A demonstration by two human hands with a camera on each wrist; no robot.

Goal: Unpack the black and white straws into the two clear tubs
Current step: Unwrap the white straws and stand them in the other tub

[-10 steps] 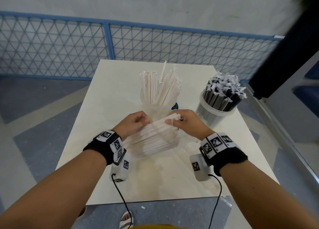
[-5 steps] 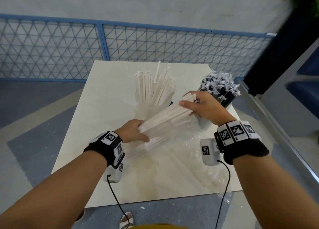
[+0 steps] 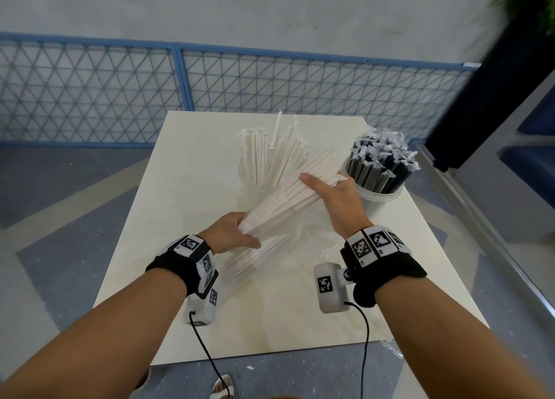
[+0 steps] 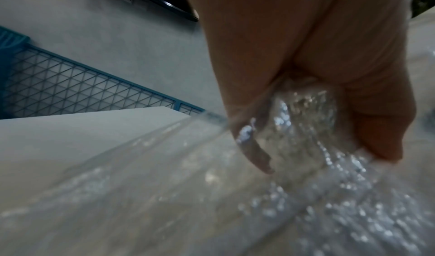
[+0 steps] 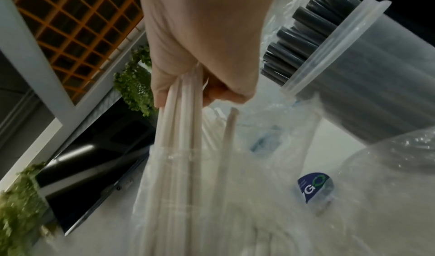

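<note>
My right hand (image 3: 326,185) grips the upper end of a bundle of white straws (image 3: 285,202), which slants up to the right in front of the two tubs. In the right wrist view its fingers (image 5: 202,94) curl round those white straws (image 5: 179,129). My left hand (image 3: 237,232) is at the bundle's lower end and clutches the clear plastic bag (image 4: 299,129). More white straws lie in that bag (image 3: 255,266) on the table. The clear tub (image 3: 247,185) behind holds upright white straws (image 3: 264,155). The tub at the right (image 3: 381,196) is packed with wrapped black straws (image 3: 380,164).
The cream table (image 3: 300,323) ends near my body and at the right. Crumpled clear plastic (image 3: 324,248) with a blue label (image 5: 315,187) lies beside my right wrist. A blue mesh fence (image 3: 120,92) stands behind the table.
My right hand has drawn the white straw bundle up and to the right, out of the bag, toward the tubs. My left hand has stayed low on the bag.
</note>
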